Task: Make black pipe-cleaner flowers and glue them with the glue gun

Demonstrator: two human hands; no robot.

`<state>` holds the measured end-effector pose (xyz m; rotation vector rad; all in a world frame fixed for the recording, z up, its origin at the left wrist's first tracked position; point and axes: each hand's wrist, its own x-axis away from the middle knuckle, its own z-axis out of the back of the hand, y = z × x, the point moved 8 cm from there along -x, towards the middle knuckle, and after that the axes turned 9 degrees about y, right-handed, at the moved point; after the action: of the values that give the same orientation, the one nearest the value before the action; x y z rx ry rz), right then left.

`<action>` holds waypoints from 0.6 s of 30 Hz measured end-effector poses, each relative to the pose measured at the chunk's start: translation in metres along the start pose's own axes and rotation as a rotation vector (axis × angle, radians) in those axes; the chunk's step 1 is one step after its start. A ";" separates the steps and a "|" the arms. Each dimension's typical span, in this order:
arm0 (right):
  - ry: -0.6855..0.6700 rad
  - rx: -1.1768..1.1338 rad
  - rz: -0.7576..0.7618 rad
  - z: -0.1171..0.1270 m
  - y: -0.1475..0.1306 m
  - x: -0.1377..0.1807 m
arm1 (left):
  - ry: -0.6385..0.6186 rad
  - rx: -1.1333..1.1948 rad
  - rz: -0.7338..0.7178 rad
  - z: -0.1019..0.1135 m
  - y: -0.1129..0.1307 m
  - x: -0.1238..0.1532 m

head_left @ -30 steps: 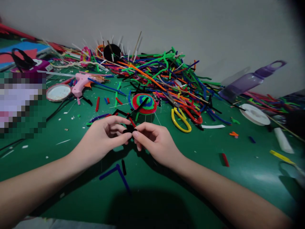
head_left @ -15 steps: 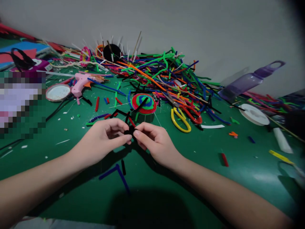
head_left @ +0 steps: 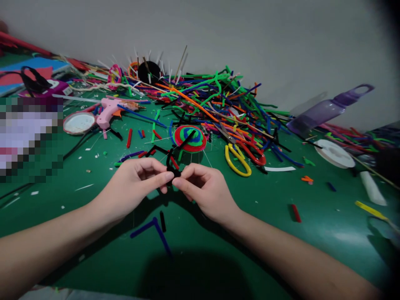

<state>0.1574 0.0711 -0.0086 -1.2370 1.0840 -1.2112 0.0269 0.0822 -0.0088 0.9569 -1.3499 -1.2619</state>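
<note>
Black pipe cleaner [head_left: 171, 166], pinched between both hands

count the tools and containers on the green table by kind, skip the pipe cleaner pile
pink glue gun: 1
scissors, one yellow-handled, one red-handled: 2
purple bottle lying on its side: 1
round white lids, one far left, one far right: 2
total: 6
Both hands, left and right, pinch a black pipe cleaner piece.

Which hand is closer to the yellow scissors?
The right hand. The yellow scissors lie just beyond it and to its right, while the left hand is farther off, on the other side of the right hand.
</note>
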 end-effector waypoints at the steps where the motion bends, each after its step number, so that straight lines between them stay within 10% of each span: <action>1: -0.012 -0.001 0.005 -0.001 0.000 0.000 | 0.012 0.004 0.003 0.000 -0.001 0.001; 18: -0.103 0.011 0.014 -0.003 0.000 0.000 | -0.013 -0.076 -0.002 -0.002 0.005 0.000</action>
<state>0.1547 0.0705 -0.0083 -1.2679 1.0078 -1.1289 0.0298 0.0821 -0.0036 0.8988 -1.3026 -1.3137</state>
